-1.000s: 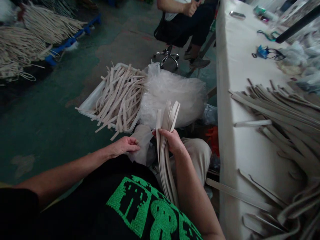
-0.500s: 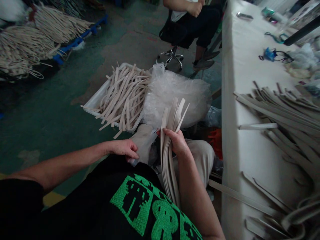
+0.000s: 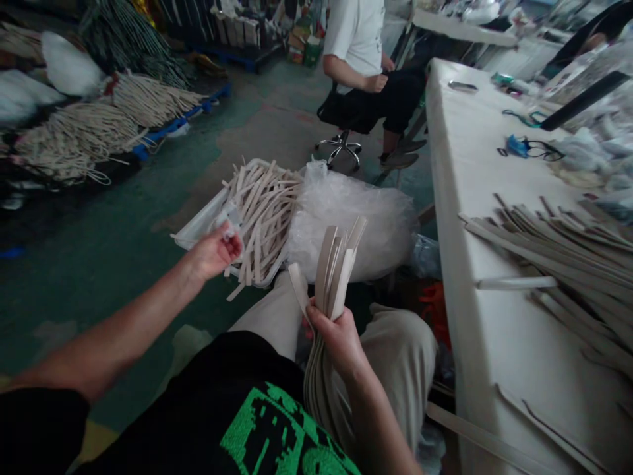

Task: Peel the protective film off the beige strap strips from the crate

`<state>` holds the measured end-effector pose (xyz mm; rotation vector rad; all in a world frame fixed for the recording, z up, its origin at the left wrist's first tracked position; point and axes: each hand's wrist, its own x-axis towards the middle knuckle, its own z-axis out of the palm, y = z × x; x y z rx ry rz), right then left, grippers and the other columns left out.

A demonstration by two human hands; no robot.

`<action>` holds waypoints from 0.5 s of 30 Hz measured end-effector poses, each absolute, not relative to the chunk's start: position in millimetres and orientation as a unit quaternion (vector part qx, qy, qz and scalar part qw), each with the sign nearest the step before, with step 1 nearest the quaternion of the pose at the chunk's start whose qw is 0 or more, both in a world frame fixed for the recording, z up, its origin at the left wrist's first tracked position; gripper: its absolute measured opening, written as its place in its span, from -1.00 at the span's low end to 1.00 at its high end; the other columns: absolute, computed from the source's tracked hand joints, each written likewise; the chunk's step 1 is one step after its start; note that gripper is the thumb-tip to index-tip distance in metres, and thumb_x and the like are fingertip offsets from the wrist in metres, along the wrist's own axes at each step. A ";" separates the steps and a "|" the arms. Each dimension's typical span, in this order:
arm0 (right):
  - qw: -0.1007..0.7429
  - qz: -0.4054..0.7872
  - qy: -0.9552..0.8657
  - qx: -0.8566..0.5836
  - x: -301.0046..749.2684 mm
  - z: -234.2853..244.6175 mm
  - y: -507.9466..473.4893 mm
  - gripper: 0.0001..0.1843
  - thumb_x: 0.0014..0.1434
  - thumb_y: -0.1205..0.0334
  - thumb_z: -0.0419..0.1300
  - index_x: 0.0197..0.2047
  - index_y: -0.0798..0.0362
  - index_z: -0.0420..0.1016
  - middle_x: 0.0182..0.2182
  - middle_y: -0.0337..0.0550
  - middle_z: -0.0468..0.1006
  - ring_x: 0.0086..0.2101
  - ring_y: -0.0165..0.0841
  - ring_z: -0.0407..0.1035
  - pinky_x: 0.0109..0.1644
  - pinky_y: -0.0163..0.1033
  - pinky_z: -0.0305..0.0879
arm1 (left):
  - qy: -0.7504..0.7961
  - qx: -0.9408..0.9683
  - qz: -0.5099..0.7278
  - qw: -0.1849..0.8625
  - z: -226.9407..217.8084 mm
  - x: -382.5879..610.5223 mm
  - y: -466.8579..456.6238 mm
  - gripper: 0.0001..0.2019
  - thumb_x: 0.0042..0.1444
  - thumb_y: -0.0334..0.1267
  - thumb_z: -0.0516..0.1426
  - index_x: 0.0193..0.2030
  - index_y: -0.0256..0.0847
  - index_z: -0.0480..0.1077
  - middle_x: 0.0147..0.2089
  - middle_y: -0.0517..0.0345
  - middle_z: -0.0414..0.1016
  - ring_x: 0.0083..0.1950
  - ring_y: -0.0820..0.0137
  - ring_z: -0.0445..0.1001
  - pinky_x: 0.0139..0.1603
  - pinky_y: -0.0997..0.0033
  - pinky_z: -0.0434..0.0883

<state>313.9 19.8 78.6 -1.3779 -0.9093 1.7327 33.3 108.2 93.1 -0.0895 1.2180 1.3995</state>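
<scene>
My right hand (image 3: 336, 336) is closed around a bundle of long beige fabric strips (image 3: 330, 270), held upright over my lap. The strip ends fan out above the fist, and one leans off to the left. Out to the left, my left hand (image 3: 220, 249) is raised with its fingers curled on a crumpled piece of clear plastic (image 3: 231, 221). Just beyond that hand is a white tub (image 3: 198, 221) heaped with loose beige strips (image 3: 262, 211). A large clear plastic bag (image 3: 351, 218) lies against the tub's right side.
To my right runs a long white-covered table (image 3: 457, 158) with more strips (image 3: 558, 251) on it. A person (image 3: 356, 59) sits on a wheeled chair ahead. At the far left, bundled strips (image 3: 79, 142) lie on a blue pallet (image 3: 168, 128).
My left hand has moved forward and left from my lap to the tub, carrying the clear plastic. My right hand still grips the strips, now slightly lower in view. The view has tilted up.
</scene>
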 end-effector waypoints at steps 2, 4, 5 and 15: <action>0.355 0.667 -0.372 -0.539 315.0 75.9 15.2 -0.69 -0.02 0.04 0.36 -0.40 0.14 0.50 -0.66 -0.26 0.47 -0.69 -0.48 0.28 -0.59 -0.38 0.26 | 0.525 -0.067 0.570 0.629 67.7 66.5 84.1 -0.75 0.33 -0.35 0.18 -0.42 -0.21 0.38 -0.52 0.20 0.48 -0.53 0.47 0.48 -0.45 0.49 0.54; 0.348 0.657 -0.383 -0.548 316.0 72.6 12.3 -0.67 0.01 0.00 0.35 -0.45 0.13 0.48 -0.68 -0.27 0.42 -0.70 -0.48 0.26 -0.59 -0.37 0.24 | 0.527 -0.066 0.549 0.645 50.8 91.0 66.1 -0.81 0.27 -0.38 0.24 -0.39 -0.25 0.41 -0.49 0.19 0.52 -0.52 0.46 0.51 -0.43 0.47 0.55; 0.343 0.653 -0.386 -0.554 316.0 71.4 11.5 -0.66 0.00 0.00 0.34 -0.46 0.13 0.47 -0.69 -0.27 0.41 -0.70 -0.48 0.25 -0.60 -0.37 0.23 | 0.528 -0.056 0.543 0.650 46.0 98.9 60.3 -0.83 0.23 -0.39 0.27 -0.39 -0.26 0.42 -0.49 0.19 0.53 -0.51 0.46 0.52 -0.43 0.48 0.55; 0.287 0.606 -0.446 -0.592 307.9 67.2 6.8 -0.75 0.00 0.05 0.29 -0.42 0.08 0.46 -0.66 -0.28 0.42 -0.70 -0.46 0.27 -0.64 -0.38 0.19 | 0.499 0.058 0.546 0.670 35.4 109.6 50.9 -0.69 -0.20 -0.33 0.52 -0.40 -0.29 0.51 -0.43 0.13 0.62 -0.41 0.39 0.58 -0.36 0.47 0.54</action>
